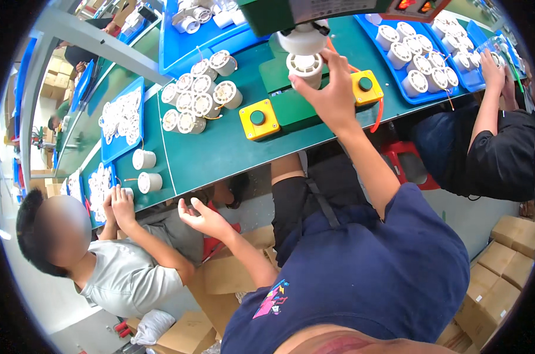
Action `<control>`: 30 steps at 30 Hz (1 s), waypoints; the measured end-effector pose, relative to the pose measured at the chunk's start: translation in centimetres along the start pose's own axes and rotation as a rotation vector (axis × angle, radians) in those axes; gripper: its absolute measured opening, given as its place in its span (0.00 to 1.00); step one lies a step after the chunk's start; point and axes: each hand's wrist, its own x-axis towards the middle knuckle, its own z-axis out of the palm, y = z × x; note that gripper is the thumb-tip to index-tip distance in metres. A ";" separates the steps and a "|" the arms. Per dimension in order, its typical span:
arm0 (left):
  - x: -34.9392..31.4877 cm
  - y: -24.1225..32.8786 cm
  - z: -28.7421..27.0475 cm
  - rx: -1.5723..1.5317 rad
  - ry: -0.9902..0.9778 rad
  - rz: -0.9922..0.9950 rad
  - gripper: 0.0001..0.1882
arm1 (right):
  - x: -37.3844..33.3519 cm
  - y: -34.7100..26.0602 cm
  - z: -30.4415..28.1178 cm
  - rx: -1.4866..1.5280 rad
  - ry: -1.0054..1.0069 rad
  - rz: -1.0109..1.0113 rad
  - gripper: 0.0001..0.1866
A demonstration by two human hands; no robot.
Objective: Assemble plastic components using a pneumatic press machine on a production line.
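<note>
My right hand (332, 94) has its thumb and fingers around a white round plastic housing (304, 66) with a slotted rim. This housing stands upright on the green base of a bench press, just beneath the press's white round head (303, 40); whether the two touch, I cannot tell. Off the table's front edge, my left hand (204, 220) hangs with its palm up and fingers apart, holding nothing. Two yellow boxes with dark round buttons, one on the left (258, 120) and one on the right (366, 88), flank the green base.
Several similar housings (201, 94) with short wires cluster left of the press. Blue trays of housings lie at the right (418, 99) and far left (126, 144). A co-worker (126, 277) sits at the left, another (497, 147) at the right. A red stool (397, 154) stands under the table.
</note>
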 end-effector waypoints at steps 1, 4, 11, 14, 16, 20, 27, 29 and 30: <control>0.3 -0.3 -0.2 0.010 0.026 0.003 0.23 | -0.1 -0.1 0.4 0.021 0.008 -0.032 0.33; 1.0 -0.4 0.2 0.058 0.019 0.049 0.25 | 0.1 -0.3 0.2 0.069 0.015 -0.032 0.32; 0.3 -1.2 1.4 0.006 -0.024 0.026 0.24 | -0.7 -0.2 -4.9 0.187 0.178 -0.067 0.36; 0.3 -0.9 1.0 0.043 0.015 0.029 0.24 | -3.5 3.3 -10.2 -0.101 0.311 0.019 0.34; 0.7 -1.5 0.8 0.078 0.025 0.038 0.24 | -4.2 5.9 -13.1 -0.254 0.376 0.117 0.32; 1.5 -0.7 2.5 0.166 0.064 0.078 0.26 | -3.8 8.8 -16.0 -0.443 0.398 0.182 0.32; 2.2 -1.1 1.5 0.341 0.172 0.149 0.26 | -0.2 12.0 -14.5 -0.572 0.367 0.111 0.30; 2.9 -1.8 3.1 0.286 0.184 0.200 0.28 | -0.1 11.7 -15.1 -0.594 0.337 0.075 0.24; 3.3 -1.5 4.1 0.239 0.183 0.169 0.30 | -0.5 11.4 -15.4 -0.508 0.363 0.095 0.26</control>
